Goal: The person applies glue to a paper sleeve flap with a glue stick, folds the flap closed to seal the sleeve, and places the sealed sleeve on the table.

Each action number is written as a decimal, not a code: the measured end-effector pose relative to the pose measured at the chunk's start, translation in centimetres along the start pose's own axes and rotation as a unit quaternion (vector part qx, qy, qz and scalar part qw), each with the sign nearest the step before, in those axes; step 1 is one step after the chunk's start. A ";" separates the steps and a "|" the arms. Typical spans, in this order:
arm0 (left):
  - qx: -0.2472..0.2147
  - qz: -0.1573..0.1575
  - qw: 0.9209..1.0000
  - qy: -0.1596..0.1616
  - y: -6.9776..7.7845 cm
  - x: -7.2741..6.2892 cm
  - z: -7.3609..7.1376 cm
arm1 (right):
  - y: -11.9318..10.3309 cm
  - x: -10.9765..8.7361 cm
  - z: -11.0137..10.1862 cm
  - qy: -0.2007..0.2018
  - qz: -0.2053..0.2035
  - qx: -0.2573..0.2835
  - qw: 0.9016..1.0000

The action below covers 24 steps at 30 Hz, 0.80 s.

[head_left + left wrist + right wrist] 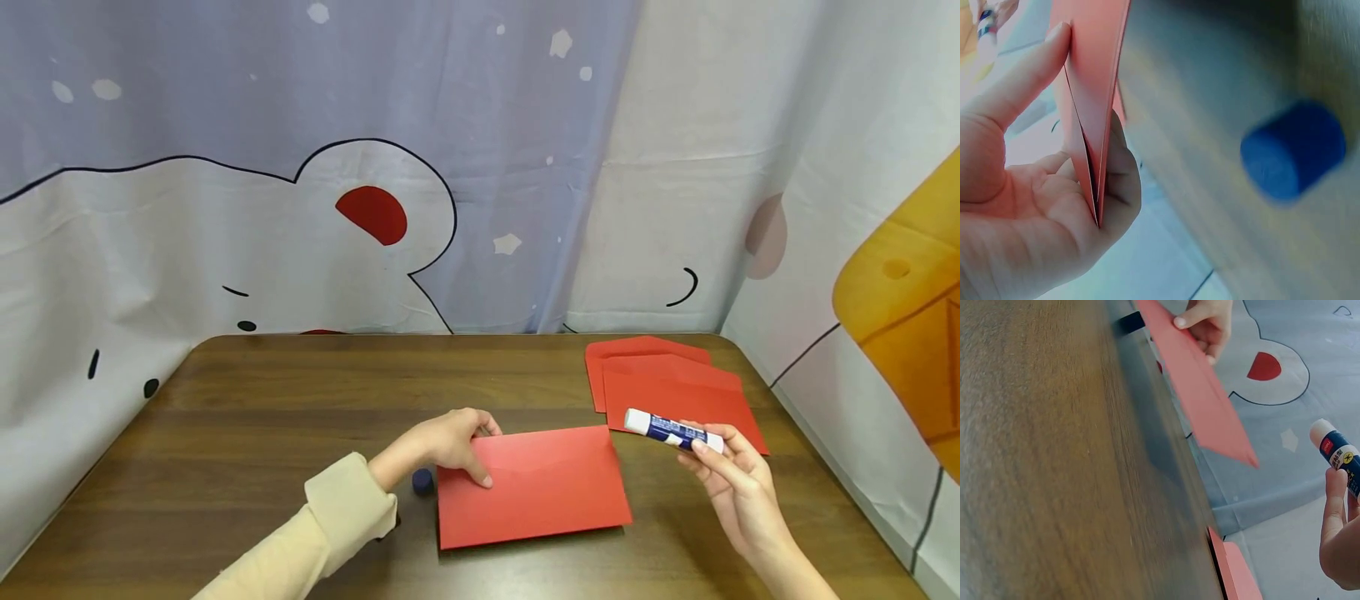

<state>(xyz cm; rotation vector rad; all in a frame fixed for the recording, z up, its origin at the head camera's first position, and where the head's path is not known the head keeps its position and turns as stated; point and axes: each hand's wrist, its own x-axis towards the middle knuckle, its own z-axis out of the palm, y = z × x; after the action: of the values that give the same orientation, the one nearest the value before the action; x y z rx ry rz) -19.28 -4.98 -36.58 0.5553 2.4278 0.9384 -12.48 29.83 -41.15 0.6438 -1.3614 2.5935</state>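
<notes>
My left hand (452, 443) grips a red envelope (543, 492) by its upper left edge, thumb on the front face and the other fingers behind. In the left wrist view the side of this envelope (1094, 81) shows a narrow gap between its layers. On the right, my right hand (738, 492) holds a glue stick (672, 431) between thumb and fingers, its white end pointing left. The right wrist view shows the glue stick (1338, 450) uncapped and apart from the envelope. A dark blue cap (423, 482) stands on the table beside the envelope's left edge.
Two more red envelopes (675, 387) lie overlapping at the back right of the wooden table (300, 400). A patterned curtain (510, 167) hangs along the table's back and sides. Part of a small dark object (392, 527) shows by the left cuff.
</notes>
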 end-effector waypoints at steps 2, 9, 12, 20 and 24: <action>-0.007 -0.011 1.000 0.006 -0.1 -0.5 -1.0 | 0.0 0.0 -0.1 -0.001 -0.002 0.002 1.000; -0.003 -0.012 0.999 0.035 -1.1 -2.2 -4.8 | 0.0 -0.1 -0.3 -0.012 -0.005 0.009 1.000; -0.013 0.004 0.999 0.046 -2.1 -3.2 -6.4 | 0.0 0.0 -0.4 -0.021 -0.005 0.013 1.000; -0.058 -0.008 0.996 0.068 -5.7 -6.8 -10.4 | 0.0 -0.1 -0.5 -0.025 -0.007 0.021 0.999; -0.074 -0.027 0.994 0.080 -7.8 -8.9 -11.7 | -0.1 -0.1 -0.5 -0.026 -0.008 0.021 0.999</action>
<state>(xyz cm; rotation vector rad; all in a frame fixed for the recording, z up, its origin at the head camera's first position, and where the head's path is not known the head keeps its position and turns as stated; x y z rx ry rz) -20.17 -20.97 -31.92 0.3737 2.4733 1.1682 -12.50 30.30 -41.40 0.7295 -1.3121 2.6167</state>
